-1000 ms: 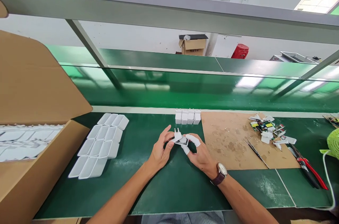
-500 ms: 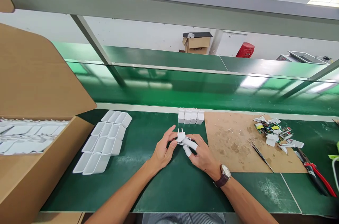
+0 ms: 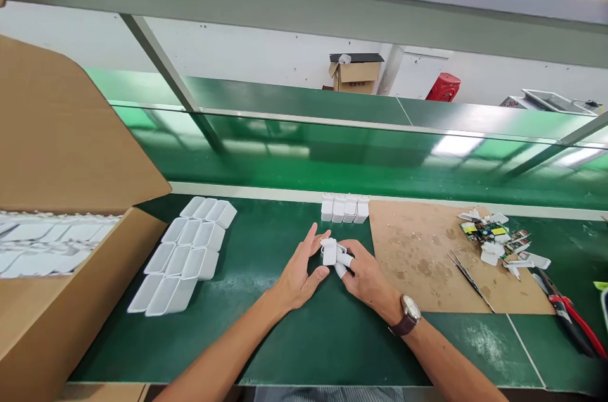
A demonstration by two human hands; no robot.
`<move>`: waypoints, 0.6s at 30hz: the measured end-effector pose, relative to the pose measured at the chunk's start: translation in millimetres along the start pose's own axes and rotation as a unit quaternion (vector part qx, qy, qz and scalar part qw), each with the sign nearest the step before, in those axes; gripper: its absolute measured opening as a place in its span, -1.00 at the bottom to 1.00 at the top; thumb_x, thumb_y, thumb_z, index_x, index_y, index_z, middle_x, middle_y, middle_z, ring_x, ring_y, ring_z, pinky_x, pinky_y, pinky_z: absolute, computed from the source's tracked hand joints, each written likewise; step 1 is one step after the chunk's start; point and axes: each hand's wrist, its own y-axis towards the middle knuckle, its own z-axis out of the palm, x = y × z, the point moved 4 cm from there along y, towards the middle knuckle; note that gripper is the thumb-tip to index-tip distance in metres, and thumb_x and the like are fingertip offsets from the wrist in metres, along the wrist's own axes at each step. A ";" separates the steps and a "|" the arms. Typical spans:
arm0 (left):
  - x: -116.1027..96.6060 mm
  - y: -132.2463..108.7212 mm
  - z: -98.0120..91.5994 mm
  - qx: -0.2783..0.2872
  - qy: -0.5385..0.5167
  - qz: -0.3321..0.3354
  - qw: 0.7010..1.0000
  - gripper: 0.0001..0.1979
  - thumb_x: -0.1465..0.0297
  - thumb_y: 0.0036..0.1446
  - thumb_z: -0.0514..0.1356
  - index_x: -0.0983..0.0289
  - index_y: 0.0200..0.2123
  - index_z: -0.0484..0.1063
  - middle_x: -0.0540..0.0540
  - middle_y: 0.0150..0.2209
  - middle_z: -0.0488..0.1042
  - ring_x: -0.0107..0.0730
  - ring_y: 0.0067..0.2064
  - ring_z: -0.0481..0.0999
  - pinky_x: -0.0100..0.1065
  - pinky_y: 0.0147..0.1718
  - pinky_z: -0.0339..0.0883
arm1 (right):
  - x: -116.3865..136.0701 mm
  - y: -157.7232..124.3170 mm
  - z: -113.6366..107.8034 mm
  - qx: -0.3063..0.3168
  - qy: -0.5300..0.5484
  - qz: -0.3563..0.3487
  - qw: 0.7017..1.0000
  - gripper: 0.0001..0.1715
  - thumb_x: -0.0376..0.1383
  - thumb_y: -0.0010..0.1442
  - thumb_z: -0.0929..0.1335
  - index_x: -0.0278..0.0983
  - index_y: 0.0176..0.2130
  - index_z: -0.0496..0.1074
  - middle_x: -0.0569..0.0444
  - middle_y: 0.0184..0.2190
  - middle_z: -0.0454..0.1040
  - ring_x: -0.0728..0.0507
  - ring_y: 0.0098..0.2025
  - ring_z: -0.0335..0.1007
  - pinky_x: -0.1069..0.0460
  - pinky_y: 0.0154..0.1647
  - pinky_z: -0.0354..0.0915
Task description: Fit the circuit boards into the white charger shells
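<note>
Pinching one white adapter [image 3: 329, 252] between left hand [image 3: 298, 275] and right hand [image 3: 368, 278].
A row of adapters [image 3: 345, 209] stands just behind; empty shells [image 3: 183, 256] lie left.

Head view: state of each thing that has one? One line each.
charger housing: gripped by the right hand, left thumb against it.
right hand: closed on the charger housing, white finger cots on.
left hand: fingers spread, touching the housing.
empty shells: lying in rows, open.
four housings: standing upright, side by side.
cardboard box: flap open, white parts inside.
tweezers: lying on the brown board.
</note>
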 end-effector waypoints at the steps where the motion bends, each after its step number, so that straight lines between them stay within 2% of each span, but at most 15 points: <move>1: 0.4 0.2 0.4 0.003 0.002 -0.002 1.000 -0.08 -0.07 0.36 0.04 0.16 0.52 -0.39 0.34 0.40 0.27 0.01 0.39 0.32 0.08 0.33 0.19 | -0.6 -0.1 0.9 0.003 0.002 0.002 1.000 -0.57 -0.50 0.30 0.31 -0.15 0.08 0.44 -0.12 -0.05 0.50 -0.24 -0.06 0.50 -0.13 -0.15 0.56; 8: -3.4 -0.4 -5.1 -0.019 0.007 0.038 0.999 -0.08 -0.09 0.37 0.00 0.11 0.51 -0.47 0.33 0.43 0.20 0.04 0.44 0.20 0.17 0.36 0.07 | 8.5 6.0 -11.5 -0.061 0.035 -0.005 0.998 -0.49 -0.51 0.31 0.33 -0.07 0.15 0.38 -0.10 0.01 0.47 -0.22 -0.04 0.48 -0.14 -0.12 0.53; 13: -5.8 2.4 -2.5 -0.008 0.005 0.054 0.998 -0.04 -0.13 0.34 0.00 0.13 0.51 -0.51 0.36 0.44 0.17 0.08 0.43 0.22 0.18 0.35 0.09 | 1.7 5.6 -2.4 0.006 0.017 0.013 1.000 -0.52 -0.51 0.27 0.31 -0.11 0.10 0.44 -0.08 -0.06 0.50 -0.24 -0.09 0.49 -0.14 -0.14 0.53; 15: -5.9 3.0 -1.8 -0.002 0.005 0.060 0.998 -0.03 -0.12 0.33 0.02 0.11 0.51 -0.52 0.37 0.45 0.16 0.08 0.42 0.24 0.19 0.34 0.11 | -1.8 3.3 1.4 0.002 0.016 0.014 1.000 -0.53 -0.50 0.28 0.31 -0.13 0.10 0.45 -0.08 -0.06 0.50 -0.24 -0.07 0.49 -0.14 -0.12 0.54; 18: -5.8 2.8 -2.7 -0.001 0.015 0.066 0.998 0.06 -0.10 0.29 0.13 0.08 0.50 -0.56 0.38 0.44 0.16 0.10 0.44 0.21 0.23 0.34 0.12 | -5.4 1.5 4.1 -0.039 0.055 0.030 0.997 -0.65 -0.42 0.35 0.32 -0.13 0.07 0.47 -0.10 -0.03 0.51 -0.24 -0.02 0.51 -0.15 -0.08 0.54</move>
